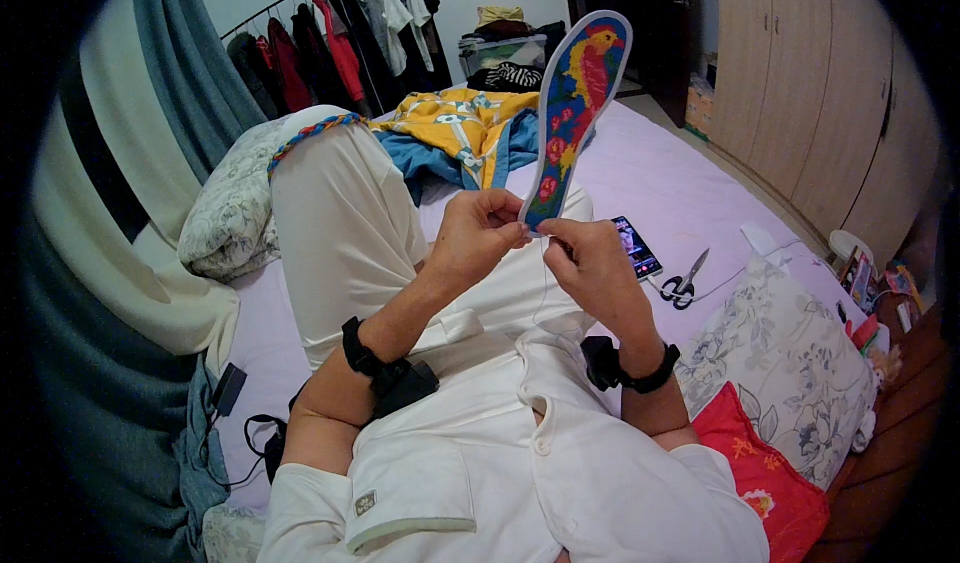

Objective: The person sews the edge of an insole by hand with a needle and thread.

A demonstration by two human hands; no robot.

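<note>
In a bedroom lined by long curtains [180, 53] on the left and a pale wooden wardrobe [815, 73] on the right, a person in white sits on a bed [680, 178] spread with a lilac sheet, handling an embroidered insole [578, 113], as seen from the head camera. The insole stands nearly upright above the lap, its top leaning right, its white rim framing a red-and-yellow bird and red flowers on blue.

The left hand [478, 235] has thumb and fingers pinched together on the insole's lower end. The right hand [592, 263] touches the same end, its fingers curled; whether they grip the insole or the thread [544, 285] hanging beneath cannot be told.

Just beyond the right hand, toward the bed's right edge, lie a lit smartphone [637, 248] and, near it, a pair of scissors [684, 283] with dark handles. A floral pillow [775, 353] and a red embroidered cloth [760, 473] fill the near right corner. A yellow-and-blue quilt [460, 128] lies bunched toward the far edge, below a rack of hanging clothes [345, 43]. A multicoloured braid [312, 135] crosses the person's raised left knee.
</note>
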